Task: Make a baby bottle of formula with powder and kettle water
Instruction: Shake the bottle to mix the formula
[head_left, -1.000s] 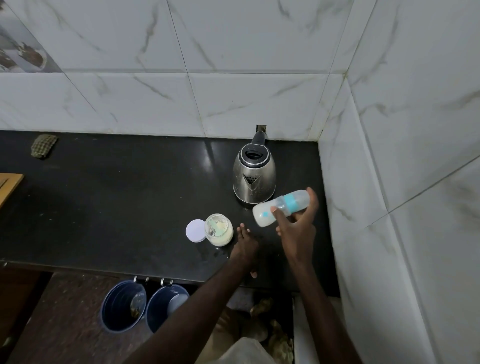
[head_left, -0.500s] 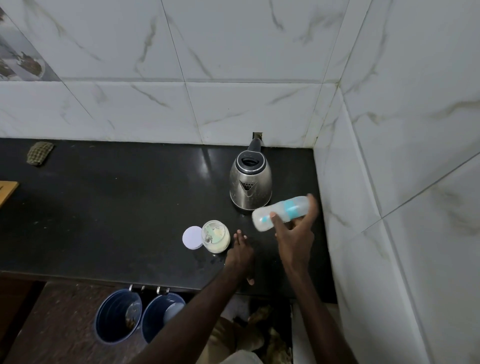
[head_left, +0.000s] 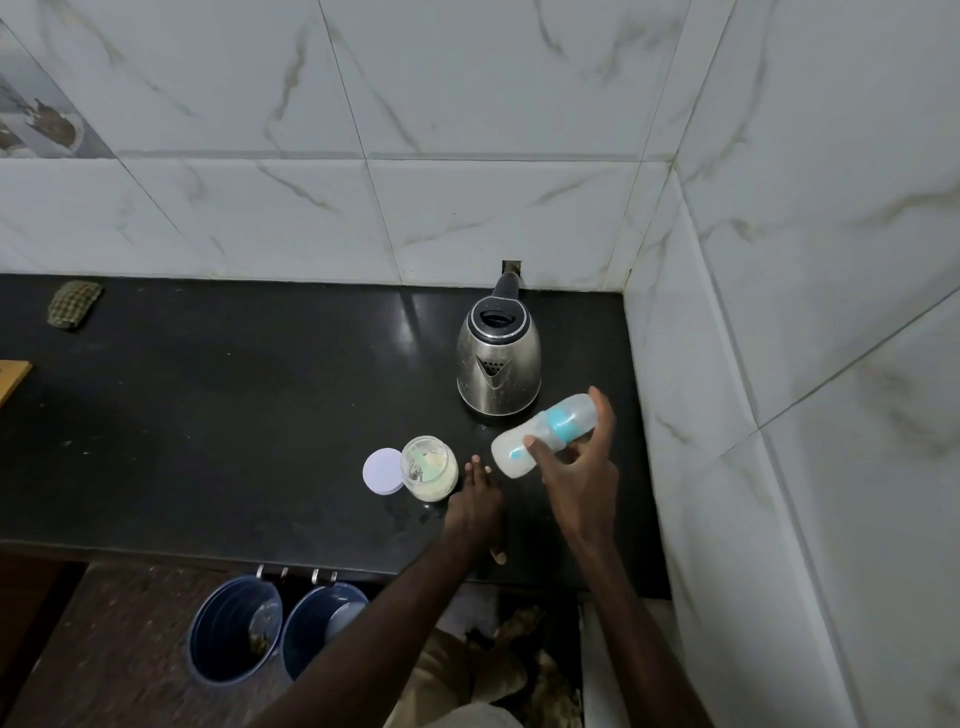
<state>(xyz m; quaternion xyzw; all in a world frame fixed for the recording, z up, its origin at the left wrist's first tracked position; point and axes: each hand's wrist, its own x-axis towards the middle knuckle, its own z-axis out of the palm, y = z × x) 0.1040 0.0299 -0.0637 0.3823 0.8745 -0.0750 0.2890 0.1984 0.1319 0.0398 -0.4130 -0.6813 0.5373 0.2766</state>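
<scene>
Teal-collared baby bottle (head_left: 545, 432), milky and capped, gripped on its side by curled right hand (head_left: 576, 480) just beside steel kettle (head_left: 497, 364). Barely shifts from a second ago, suggesting a shake to mix. Rests left hand (head_left: 475, 501) flat on black counter (head_left: 234, 415) beside open powder jar (head_left: 428, 470) and lid (head_left: 382, 472).

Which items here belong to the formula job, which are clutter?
In use: clear baby bottle with teal ring, in right hand; steel kettle; glass powder jar; white round lid.
Lying about: green scrub pad; wooden board edge; two blue buckets.
</scene>
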